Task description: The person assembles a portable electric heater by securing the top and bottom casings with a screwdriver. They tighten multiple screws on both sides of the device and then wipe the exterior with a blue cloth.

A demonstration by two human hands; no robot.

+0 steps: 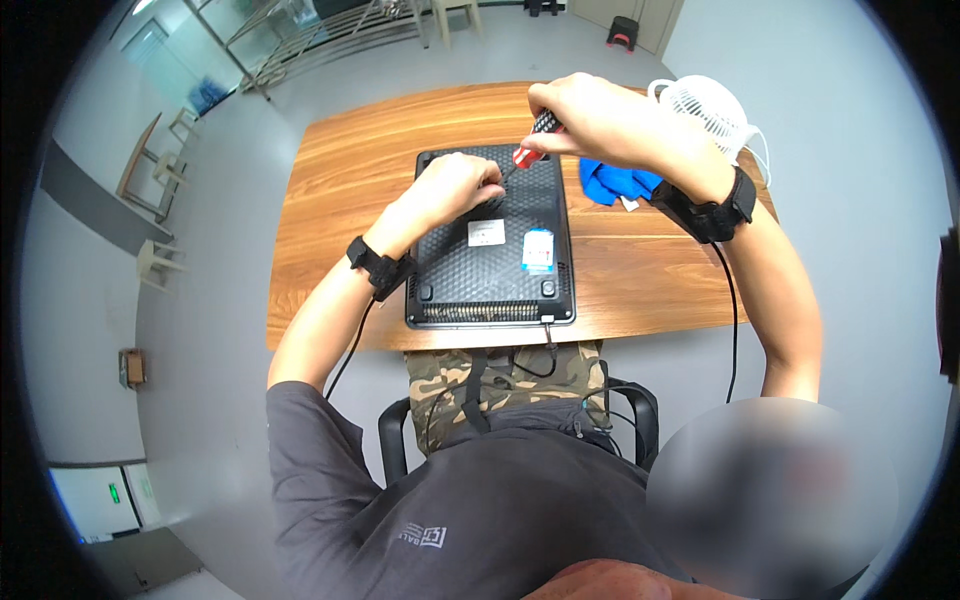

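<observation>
The right hand is closed around the handle of a red and black screwdriver, whose shaft slants down to the far part of a black case; the left hand is beside this shaft, its fingers bent narrow, and I cannot tell whether they hold something. The case lies flat on the wooden table, with its feet and labels upward. The work seems to be partway: the tool is in position and the panel remains on, but any screws are too small to judge.
</observation>
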